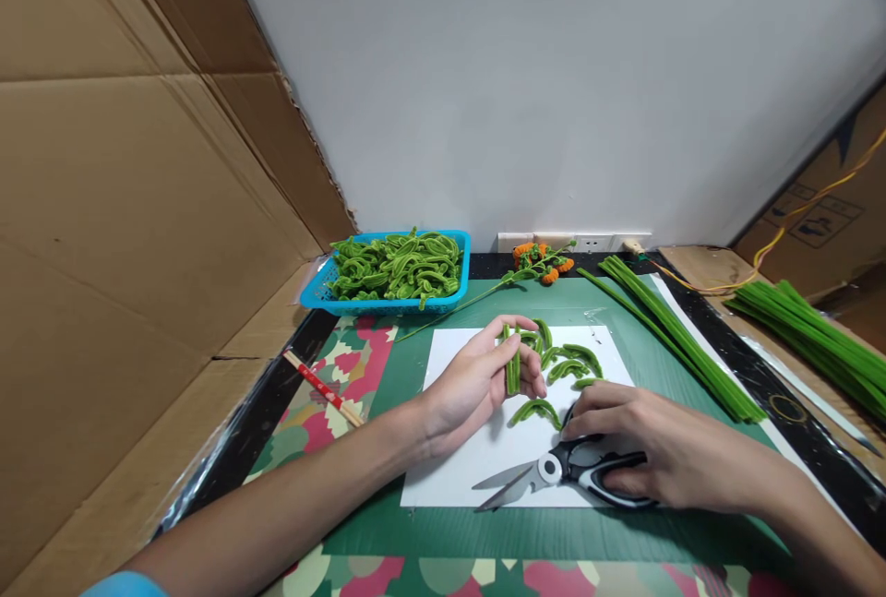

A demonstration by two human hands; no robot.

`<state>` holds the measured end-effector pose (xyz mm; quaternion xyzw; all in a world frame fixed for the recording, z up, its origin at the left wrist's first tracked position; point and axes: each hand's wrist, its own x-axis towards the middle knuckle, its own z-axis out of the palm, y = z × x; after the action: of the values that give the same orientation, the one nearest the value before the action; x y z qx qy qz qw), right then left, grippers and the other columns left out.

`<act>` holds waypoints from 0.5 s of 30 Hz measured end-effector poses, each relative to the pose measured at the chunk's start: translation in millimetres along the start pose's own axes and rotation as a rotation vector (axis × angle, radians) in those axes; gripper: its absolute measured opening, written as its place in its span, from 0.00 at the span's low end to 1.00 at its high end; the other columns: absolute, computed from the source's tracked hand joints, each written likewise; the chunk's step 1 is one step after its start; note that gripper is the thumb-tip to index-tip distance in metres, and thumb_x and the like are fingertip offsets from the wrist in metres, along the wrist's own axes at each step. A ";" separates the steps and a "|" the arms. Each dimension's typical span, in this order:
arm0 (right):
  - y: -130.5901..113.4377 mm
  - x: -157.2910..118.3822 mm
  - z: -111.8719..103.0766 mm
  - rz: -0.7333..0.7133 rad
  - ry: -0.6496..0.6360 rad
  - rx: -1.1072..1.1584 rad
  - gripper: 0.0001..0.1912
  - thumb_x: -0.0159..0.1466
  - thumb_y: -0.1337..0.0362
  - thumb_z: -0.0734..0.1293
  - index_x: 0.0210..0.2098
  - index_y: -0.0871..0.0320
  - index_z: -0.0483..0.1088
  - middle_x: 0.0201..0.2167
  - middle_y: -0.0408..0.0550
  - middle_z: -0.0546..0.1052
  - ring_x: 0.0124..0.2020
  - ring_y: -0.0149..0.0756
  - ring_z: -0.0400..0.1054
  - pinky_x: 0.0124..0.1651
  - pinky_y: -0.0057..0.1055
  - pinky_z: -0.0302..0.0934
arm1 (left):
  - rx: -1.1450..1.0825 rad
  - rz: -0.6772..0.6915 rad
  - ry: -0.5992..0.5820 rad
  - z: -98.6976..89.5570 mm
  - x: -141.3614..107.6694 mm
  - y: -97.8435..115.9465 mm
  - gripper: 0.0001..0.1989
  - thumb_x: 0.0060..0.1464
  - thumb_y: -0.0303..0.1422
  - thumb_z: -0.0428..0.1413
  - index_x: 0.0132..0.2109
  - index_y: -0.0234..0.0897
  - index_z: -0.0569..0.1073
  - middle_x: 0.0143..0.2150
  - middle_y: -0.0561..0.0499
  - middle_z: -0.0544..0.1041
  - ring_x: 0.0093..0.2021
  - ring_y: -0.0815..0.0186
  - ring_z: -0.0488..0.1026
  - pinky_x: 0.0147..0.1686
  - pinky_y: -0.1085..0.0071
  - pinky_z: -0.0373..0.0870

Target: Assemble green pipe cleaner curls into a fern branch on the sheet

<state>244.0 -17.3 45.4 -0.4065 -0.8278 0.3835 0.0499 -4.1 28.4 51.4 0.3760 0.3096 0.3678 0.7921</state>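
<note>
My left hand (484, 380) pinches a short bent green pipe cleaner (513, 364) upright between thumb and fingers, above a white sheet of paper (449, 477). In my right hand (623, 435) are black-and-grey scissors (551, 469), their handles gripped and their blades slightly apart, pointing left over the paper. The blades touch no pipe cleaner. Several curved green pipe cleaner pieces (571, 368) lie on the sheet beyond my hands. One more curved piece (536, 411) lies between my left fingers and the scissors.
A blue basket (466, 269) heaped with bent green pieces stands back left. An orange-flowered stem (530, 269) lies behind the paper. Long green pipe cleaners (682, 339) lie at right, with another bundle (817, 339) farther right. Chopsticks in a red wrapper (323, 388) lie left. Cardboard (138, 237) walls the left side.
</note>
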 end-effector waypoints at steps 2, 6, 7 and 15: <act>0.3 0.1 -0.3 -0.003 0.000 0.002 0.29 0.60 0.74 0.72 0.58 0.45 0.77 0.54 0.46 0.77 0.52 0.41 0.74 0.57 0.32 0.66 | -0.006 -0.007 -0.001 -0.6 -0.1 -1.2 0.06 0.74 0.30 0.49 0.53 0.36 0.68 0.34 0.49 0.75 0.33 0.65 0.77 0.39 0.70 0.72; 1.5 1.2 -0.3 0.002 0.002 -0.004 0.28 0.60 0.73 0.72 0.58 0.45 0.77 0.54 0.46 0.76 0.51 0.41 0.74 0.55 0.32 0.66 | -0.043 -0.042 0.016 -0.5 -0.2 -2.3 0.06 0.74 0.29 0.48 0.53 0.35 0.68 0.35 0.49 0.75 0.33 0.66 0.77 0.38 0.71 0.72; 1.6 1.4 -0.3 0.002 0.001 -0.006 0.28 0.60 0.72 0.72 0.58 0.45 0.77 0.54 0.46 0.76 0.51 0.41 0.74 0.55 0.32 0.66 | -0.057 -0.057 0.023 -0.2 -0.3 -2.2 0.07 0.74 0.28 0.48 0.53 0.35 0.68 0.35 0.49 0.75 0.33 0.66 0.77 0.38 0.71 0.72; -0.3 -0.6 -0.7 0.000 -0.004 0.001 0.28 0.60 0.71 0.73 0.59 0.45 0.77 0.54 0.46 0.76 0.51 0.40 0.74 0.55 0.31 0.66 | -0.237 -0.195 0.033 -0.5 2.7 3.9 0.16 0.75 0.35 0.45 0.56 0.30 0.71 0.42 0.42 0.76 0.36 0.63 0.77 0.38 0.69 0.71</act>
<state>244.5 -17.5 46.2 -0.4057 -0.8275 0.3850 0.0484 -4.4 32.6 53.7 0.2419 0.3119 0.3290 0.8579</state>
